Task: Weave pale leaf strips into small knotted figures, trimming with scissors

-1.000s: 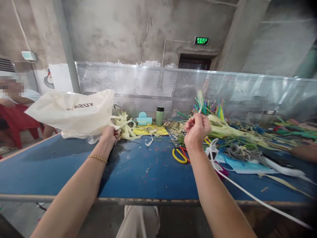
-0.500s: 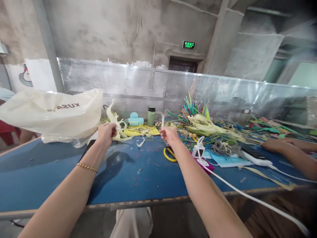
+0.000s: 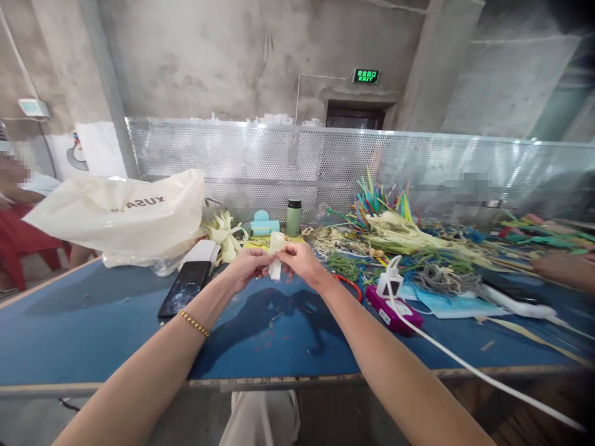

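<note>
Head view: holding a pale strip (image 3: 277, 241) above the blue worktop (image 3: 93, 347), pinched in the closed grip of left hand (image 3: 247, 269) and right hand (image 3: 301, 260) together. Apparently working the strip two-handed; probably calling next for light, even tension.

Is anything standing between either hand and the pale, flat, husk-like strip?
Nothing visible: the bare left hand and bare right hand meet at the pale, flat, husk-like strip, with fingers on it from both sides. The black rectangular phone lies off to the left, not between them.
</note>
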`<action>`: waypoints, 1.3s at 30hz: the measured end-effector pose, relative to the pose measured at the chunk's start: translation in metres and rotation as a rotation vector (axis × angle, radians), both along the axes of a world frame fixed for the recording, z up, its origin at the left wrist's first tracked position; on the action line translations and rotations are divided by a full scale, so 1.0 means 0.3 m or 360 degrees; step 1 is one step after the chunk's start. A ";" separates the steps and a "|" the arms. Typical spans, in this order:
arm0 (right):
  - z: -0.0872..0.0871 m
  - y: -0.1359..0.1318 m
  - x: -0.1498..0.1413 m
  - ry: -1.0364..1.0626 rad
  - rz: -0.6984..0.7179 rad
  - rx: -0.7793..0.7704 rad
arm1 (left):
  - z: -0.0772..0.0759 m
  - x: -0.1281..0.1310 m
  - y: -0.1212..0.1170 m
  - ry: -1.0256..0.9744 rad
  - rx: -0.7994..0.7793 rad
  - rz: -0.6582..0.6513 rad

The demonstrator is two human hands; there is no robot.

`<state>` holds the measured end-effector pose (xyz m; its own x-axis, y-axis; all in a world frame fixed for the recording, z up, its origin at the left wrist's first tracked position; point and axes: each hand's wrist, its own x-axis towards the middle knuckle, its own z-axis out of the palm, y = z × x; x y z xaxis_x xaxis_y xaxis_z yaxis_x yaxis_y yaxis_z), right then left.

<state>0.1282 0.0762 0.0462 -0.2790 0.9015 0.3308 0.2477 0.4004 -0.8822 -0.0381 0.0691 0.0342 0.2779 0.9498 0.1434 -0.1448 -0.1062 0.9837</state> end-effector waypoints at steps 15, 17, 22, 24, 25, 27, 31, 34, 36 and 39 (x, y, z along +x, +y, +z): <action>0.008 -0.034 -0.002 -0.0055 -0.0048 -0.0134 | -0.006 0.015 0.000 0.0193 0.0110 0.0115; 0.009 -0.035 -0.002 -0.0081 -0.0022 -0.0118 | -0.006 0.021 -0.001 0.0214 0.0112 0.0156; 0.006 -0.029 0.000 -0.0097 -0.0051 -0.0147 | -0.011 0.028 0.003 0.0258 0.0139 0.0279; 0.003 -0.025 0.001 -0.0100 -0.0030 -0.0137 | -0.015 0.028 0.005 0.0269 0.0173 0.0272; 0.002 -0.024 0.002 -0.0105 -0.0022 -0.0130 | -0.017 0.028 0.005 0.0274 0.0189 0.0268; -0.001 -0.022 0.001 -0.0123 -0.0029 -0.0126 | -0.020 0.029 0.006 0.0284 0.0207 0.0282; -0.006 -0.023 -0.003 -0.0140 -0.0083 -0.0127 | -0.023 0.030 0.008 0.0308 0.0223 0.0303; -0.009 -0.025 -0.007 -0.0170 -0.0116 -0.0115 | -0.024 0.031 0.008 0.0330 0.0245 0.0304; -0.013 -0.023 -0.010 -0.0203 -0.0153 -0.0095 | -0.023 0.033 0.006 0.0344 0.0257 0.0322; -0.022 -0.016 -0.016 -0.0255 -0.0236 -0.0055 | -0.022 0.036 0.002 0.0348 0.0261 0.0348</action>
